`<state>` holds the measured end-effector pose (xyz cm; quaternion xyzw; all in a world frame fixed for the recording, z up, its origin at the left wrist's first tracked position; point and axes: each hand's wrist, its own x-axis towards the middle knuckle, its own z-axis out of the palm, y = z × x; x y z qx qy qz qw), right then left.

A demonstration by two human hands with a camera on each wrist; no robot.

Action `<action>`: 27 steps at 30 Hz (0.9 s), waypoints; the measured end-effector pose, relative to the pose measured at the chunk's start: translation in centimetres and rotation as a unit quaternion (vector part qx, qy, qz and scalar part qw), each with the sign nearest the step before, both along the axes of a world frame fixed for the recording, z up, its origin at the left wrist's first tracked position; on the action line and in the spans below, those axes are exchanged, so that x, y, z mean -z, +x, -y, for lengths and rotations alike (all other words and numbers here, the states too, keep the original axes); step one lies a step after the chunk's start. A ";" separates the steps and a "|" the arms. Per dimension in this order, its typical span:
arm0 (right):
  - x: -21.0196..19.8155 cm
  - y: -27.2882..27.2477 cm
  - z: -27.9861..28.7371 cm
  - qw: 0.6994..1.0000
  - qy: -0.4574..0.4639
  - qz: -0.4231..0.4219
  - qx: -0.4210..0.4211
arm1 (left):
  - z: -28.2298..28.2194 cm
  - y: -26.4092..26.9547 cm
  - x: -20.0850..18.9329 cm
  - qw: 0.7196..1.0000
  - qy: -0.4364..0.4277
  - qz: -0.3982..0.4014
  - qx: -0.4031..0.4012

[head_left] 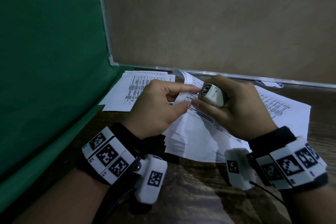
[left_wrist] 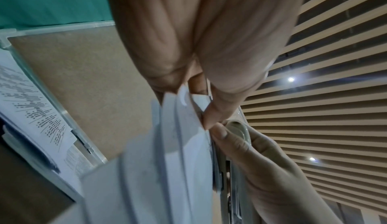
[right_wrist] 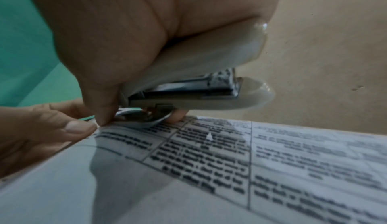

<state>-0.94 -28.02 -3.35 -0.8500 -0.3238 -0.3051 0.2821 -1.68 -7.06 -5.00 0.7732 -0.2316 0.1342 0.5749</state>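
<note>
A stack of printed sheets (head_left: 196, 136) lies slanted on the wooden table, its far corner lifted. My left hand (head_left: 192, 97) pinches that corner between thumb and fingers; the left wrist view shows the sheets' edges (left_wrist: 178, 136) fanned just under the fingertips (left_wrist: 217, 111). My right hand (head_left: 205, 103) grips a small cream stapler (head_left: 214, 96) by its body, with the metal mouth at the pinched corner. In the right wrist view the stapler (right_wrist: 199, 78) sits just above the printed table on the top sheet (right_wrist: 209, 161), with the left hand's thumb (right_wrist: 73, 128) beside it.
A second pile of printed sheets (head_left: 138, 92) lies at the back left, and more sheets (head_left: 283, 109) spread to the right. A green cloth (head_left: 45, 78) walls the left side. A brown board with a metal frame (head_left: 200, 23) stands behind. Bare wooden table (head_left: 190, 187) lies near me.
</note>
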 end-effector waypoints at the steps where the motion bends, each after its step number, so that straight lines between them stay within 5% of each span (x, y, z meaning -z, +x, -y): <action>1: -0.1 0.0 0.0 1.000 0.002 -0.001 -0.003 | -0.1 0.0 0.0 1.000 0.002 -0.001 -0.008; 15: 0.1 0.1 0.2 0.994 0.066 -0.079 -0.032 | -0.5 0.3 0.1 0.999 0.033 0.003 -0.008; 22: 0.8 0.2 -0.6 0.948 0.175 -0.248 -0.099 | -1.1 0.0 -0.3 0.999 0.049 0.012 -0.001; 27: 0.9 0.2 -1.1 0.947 0.195 -0.241 -0.087 | -1.0 0.3 0.0 0.999 0.043 -0.009 -0.009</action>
